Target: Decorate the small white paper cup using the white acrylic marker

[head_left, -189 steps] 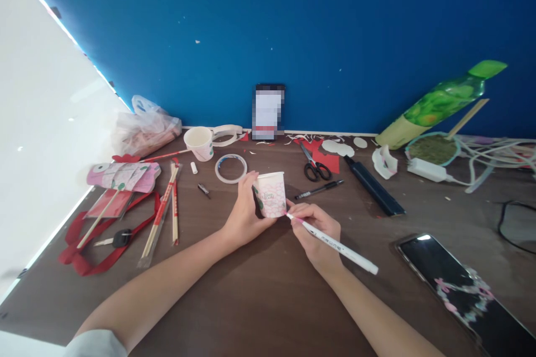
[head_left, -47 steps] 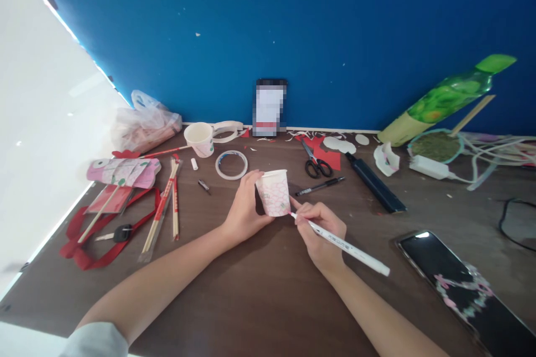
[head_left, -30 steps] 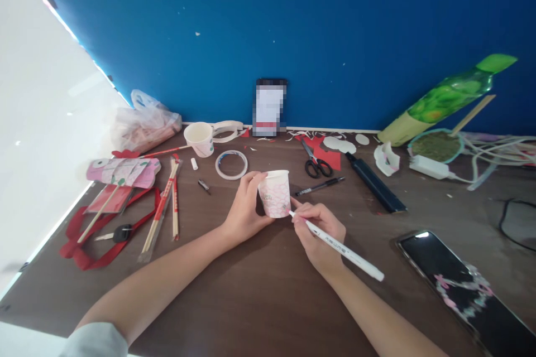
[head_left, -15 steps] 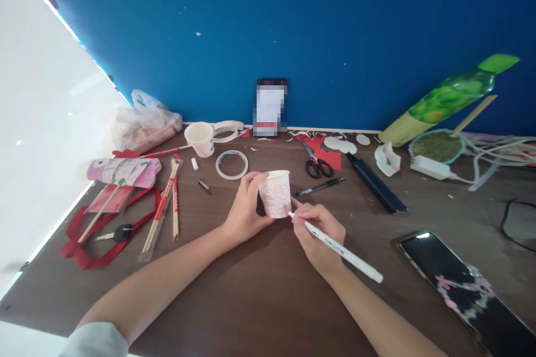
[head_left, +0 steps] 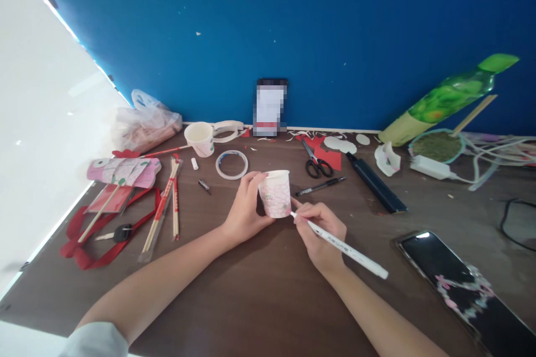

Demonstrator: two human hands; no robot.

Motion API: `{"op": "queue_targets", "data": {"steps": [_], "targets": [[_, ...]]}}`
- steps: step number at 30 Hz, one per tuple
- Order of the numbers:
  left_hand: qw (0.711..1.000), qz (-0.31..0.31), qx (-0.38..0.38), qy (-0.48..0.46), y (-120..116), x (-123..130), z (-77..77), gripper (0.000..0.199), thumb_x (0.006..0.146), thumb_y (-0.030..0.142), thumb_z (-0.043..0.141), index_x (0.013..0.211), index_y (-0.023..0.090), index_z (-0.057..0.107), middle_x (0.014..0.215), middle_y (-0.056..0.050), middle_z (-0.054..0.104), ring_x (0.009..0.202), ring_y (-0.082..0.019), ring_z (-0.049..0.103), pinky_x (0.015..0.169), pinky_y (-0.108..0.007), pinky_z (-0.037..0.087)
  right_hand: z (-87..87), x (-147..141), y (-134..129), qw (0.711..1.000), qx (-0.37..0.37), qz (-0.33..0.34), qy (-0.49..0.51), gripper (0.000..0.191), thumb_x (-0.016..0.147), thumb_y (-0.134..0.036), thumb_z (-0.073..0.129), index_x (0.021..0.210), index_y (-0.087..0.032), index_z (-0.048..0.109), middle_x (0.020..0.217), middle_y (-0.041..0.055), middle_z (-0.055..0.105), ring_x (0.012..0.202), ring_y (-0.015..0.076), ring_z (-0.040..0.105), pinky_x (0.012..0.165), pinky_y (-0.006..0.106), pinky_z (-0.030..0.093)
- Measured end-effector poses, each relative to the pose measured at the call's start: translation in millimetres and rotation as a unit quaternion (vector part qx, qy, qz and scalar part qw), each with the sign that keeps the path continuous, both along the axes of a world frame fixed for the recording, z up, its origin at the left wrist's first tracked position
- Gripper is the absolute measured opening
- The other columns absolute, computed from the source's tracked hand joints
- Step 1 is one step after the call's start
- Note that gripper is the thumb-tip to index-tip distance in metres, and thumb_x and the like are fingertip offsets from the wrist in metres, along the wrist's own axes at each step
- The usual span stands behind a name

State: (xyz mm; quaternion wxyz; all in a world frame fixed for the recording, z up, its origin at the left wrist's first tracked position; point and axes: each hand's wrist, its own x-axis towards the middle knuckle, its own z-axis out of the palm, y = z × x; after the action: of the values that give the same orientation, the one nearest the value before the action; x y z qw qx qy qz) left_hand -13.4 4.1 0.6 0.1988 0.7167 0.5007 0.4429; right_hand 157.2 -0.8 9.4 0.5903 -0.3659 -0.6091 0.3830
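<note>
A white paper cup (head_left: 275, 195) with pink curved lines drawn on it is upright at the middle of the view. My left hand (head_left: 246, 206) grips it from the left side. Between the fingers of my right hand (head_left: 320, 231) is a white marker (head_left: 349, 250), its tip at the cup's lower right edge. The marker's back end points down to the right. Beyond the hands lie a black pen (head_left: 320, 186), black-handled scissors (head_left: 317, 163) and a roll of tape (head_left: 231, 165).
A second paper cup (head_left: 200, 139) stands at the back left, near chopsticks (head_left: 161, 209) and a red ribbon (head_left: 103, 259). One phone (head_left: 269, 109) leans on the blue partition; another phone (head_left: 460, 284) lies at right. A green bottle (head_left: 448, 97) tilts at the back right.
The marker and my right hand have shifted very slightly to the right, and the marker has rolled a little. The cup has turned slightly in my left hand.
</note>
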Motion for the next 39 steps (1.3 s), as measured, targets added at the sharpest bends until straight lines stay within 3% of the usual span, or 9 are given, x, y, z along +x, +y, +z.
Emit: {"op": "queue_targets", "data": {"steps": [4,11,20,39], "targets": [[1.000,-0.005,0.017,-0.001,0.9,-0.4,-0.7,0.087,0.067,0.027,0.080,0.135,0.026,0.026,0.130,-0.013,0.040,0.128,-0.031,0.043,0.107,-0.050,0.039,1.4,1.6,2.5,0.999,-0.024,-0.008,0.030,0.015,0.077,-0.016,0.062,0.065,-0.021,0.055,0.053,-0.0054,0.055,0.052,0.0121,0.058,0.087,0.044,0.057],[1.000,-0.004,0.018,0.000,1.1,-0.5,-1.0,0.086,0.067,0.028,0.080,0.134,0.025,0.027,0.131,-0.013,0.041,0.129,-0.032,0.043,0.108,-0.050,0.039,5.4,-0.9,0.8,0.999,-0.027,-0.016,0.012,0.017,0.077,-0.018,0.064,0.064,-0.021,0.054,0.053,-0.0045,0.055,0.051,0.0126,0.059,0.074,0.035,0.058],[1.000,0.000,0.013,0.004,1.0,-0.4,-2.7,0.087,0.068,0.030,0.080,0.135,0.025,0.026,0.132,-0.014,0.040,0.130,-0.032,0.042,0.109,-0.051,0.037,6.4,-1.5,1.1,0.998,-0.051,-0.038,-0.009,0.019,0.076,-0.023,0.067,0.062,-0.022,0.053,0.052,-0.0033,0.055,0.056,0.0175,0.066,0.068,0.034,0.059],[1.000,-0.001,0.008,-0.002,0.6,-1.1,-2.3,0.086,0.066,0.025,0.079,0.135,0.024,0.027,0.133,-0.015,0.040,0.131,-0.033,0.042,0.109,-0.052,0.037,3.0,0.3,2.6,0.997,-0.068,-0.030,0.023,0.017,0.075,-0.018,0.065,0.062,-0.022,0.054,0.053,-0.0046,0.053,0.051,0.0125,0.058,0.083,0.041,0.059]]}}
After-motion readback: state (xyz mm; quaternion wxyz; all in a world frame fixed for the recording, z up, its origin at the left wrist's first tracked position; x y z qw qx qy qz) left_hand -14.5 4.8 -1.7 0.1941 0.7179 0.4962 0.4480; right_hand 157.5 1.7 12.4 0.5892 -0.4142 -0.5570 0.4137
